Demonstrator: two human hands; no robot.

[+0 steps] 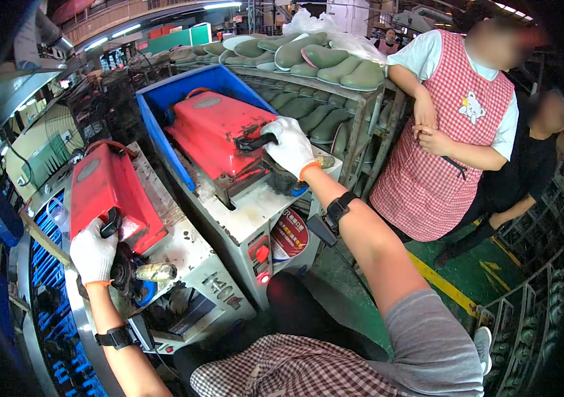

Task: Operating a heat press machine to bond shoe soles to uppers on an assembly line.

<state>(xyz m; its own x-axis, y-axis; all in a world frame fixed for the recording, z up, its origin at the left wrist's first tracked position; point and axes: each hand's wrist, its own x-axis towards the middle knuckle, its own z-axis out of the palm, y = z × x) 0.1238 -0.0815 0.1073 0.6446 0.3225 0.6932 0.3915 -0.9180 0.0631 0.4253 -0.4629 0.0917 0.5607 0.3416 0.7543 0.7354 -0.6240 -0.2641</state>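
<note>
Two machines stand side by side, each with a long red cover. My left hand (94, 251), in a white knit glove, is closed around the black handle (111, 223) at the near end of the left red cover (111, 192). My gloved right hand (289, 149) grips the black handle (253, 142) of the right red cover (218, 130). That cover sits within a blue open-sided surround (163, 147). Both covers lie lowered on their machines. Below the left handle are a black round part and a tape-wrapped knob (157, 272). What lies under the covers is hidden.
Olive-green shoes (322, 56) fill a metal rack (364, 126) behind the right machine. A person in a red checked apron (437, 145) leans there, with another person in black (523, 165) behind. A red switch (259, 253) is on the right machine's front. Blue racks (53, 311) stand left.
</note>
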